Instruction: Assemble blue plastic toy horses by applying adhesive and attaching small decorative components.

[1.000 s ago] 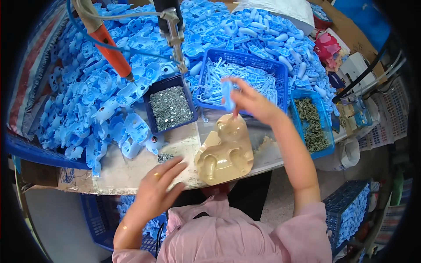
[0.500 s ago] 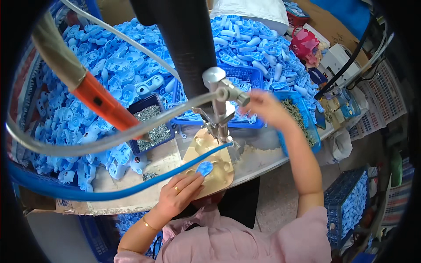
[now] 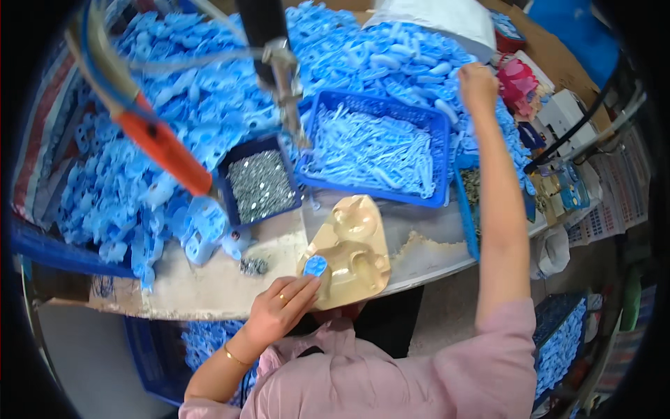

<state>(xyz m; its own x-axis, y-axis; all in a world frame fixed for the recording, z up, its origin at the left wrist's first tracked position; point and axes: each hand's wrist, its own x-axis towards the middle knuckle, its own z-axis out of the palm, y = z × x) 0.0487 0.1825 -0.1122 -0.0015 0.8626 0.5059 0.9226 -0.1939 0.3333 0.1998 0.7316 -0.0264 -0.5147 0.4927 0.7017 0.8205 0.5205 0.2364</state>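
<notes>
The left hand (image 3: 280, 309) was at the table's (image 3: 195, 297) near edge, fingers slightly bent and close together, fingertips on the near end of a blue piece (image 3: 316, 265). A thumb grip could not be determined. The piece lay at the left edge of a tan moulded fixture (image 3: 368, 241), set along that near edge. The right hand (image 3: 479, 89) was at the blue parts pile (image 3: 408, 59) toward the table's far right corner, fingers curled; any hold could not be determined.
</notes>
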